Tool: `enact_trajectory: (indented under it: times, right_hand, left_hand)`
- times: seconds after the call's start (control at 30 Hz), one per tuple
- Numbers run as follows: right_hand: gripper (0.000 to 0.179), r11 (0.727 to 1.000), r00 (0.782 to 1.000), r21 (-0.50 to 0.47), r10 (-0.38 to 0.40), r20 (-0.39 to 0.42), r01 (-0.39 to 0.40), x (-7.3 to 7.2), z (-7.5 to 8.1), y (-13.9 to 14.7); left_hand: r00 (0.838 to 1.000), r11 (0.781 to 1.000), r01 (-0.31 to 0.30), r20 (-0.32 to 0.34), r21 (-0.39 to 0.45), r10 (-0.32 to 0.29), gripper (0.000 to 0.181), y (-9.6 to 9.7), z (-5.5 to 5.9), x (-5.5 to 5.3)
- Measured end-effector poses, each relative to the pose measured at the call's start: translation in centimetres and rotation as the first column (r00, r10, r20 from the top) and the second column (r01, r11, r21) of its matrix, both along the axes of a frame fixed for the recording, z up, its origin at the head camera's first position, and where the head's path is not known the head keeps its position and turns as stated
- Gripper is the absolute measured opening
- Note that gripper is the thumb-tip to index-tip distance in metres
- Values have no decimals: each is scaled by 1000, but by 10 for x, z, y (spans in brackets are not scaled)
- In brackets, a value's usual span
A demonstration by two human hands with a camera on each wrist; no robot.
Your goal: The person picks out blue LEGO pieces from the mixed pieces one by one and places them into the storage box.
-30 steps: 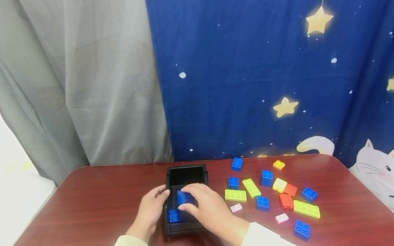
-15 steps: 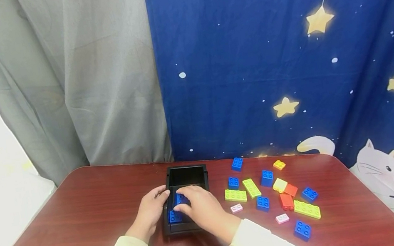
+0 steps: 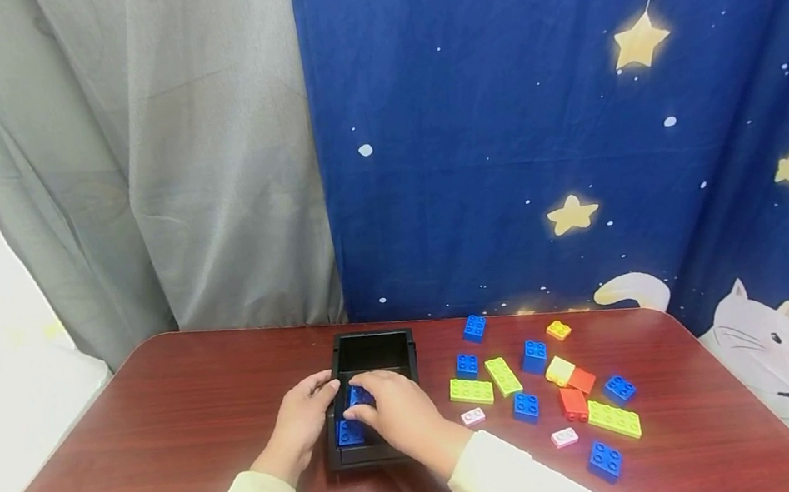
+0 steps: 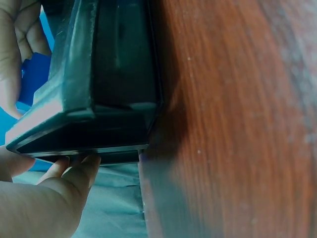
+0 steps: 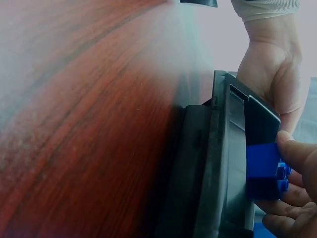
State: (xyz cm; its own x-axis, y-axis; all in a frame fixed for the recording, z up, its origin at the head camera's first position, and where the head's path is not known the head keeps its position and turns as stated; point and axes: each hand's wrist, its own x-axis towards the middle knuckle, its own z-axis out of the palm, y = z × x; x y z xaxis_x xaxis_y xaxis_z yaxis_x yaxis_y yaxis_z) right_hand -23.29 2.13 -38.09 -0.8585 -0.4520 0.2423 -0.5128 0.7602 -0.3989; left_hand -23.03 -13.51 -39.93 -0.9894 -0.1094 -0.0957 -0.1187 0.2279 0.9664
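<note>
A black plastic box [image 3: 377,353] with a far compartment and a near one stands on the table. My left hand [image 3: 301,421] grips its left wall; in the left wrist view the thumb is at the rim and fingers [image 4: 74,176] lie against the outside. Inside the near compartment, my right hand [image 3: 407,416] pinches a blue toy building brick [image 3: 358,396] between thumb and fingers. That brick [image 5: 262,170] shows its studs in the right wrist view. Another blue brick [image 3: 349,432] lies in the box's near left corner, close to the pinched one. The right fingers partly cover the held brick.
Right of the box lie loose bricks: several blue [image 3: 605,460], several lime green [image 3: 471,390], two pink [image 3: 564,437], red [image 3: 573,403] and yellow [image 3: 559,330]. Grey and blue curtains [image 3: 226,177] hang behind the table [image 3: 183,410].
The right hand has moved slightly left, bringing its blue brick down and left beside the corner brick in the box. The left hand stays on the box wall.
</note>
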Motion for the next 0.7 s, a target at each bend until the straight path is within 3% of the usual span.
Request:
enact_trajectory:
  times: [0.33, 0.7]
  right_hand:
    - [43, 997, 1000, 74, 18, 2, -18, -5, 2, -7]
    - [41, 997, 997, 62, 52, 49, -55, -10, 0, -11]
  left_hand:
    - [1000, 1000, -1, -10, 6, 1, 44, 0, 0, -1]
    - [1000, 1000, 5, -27, 6, -5, 45, 0, -1, -2]
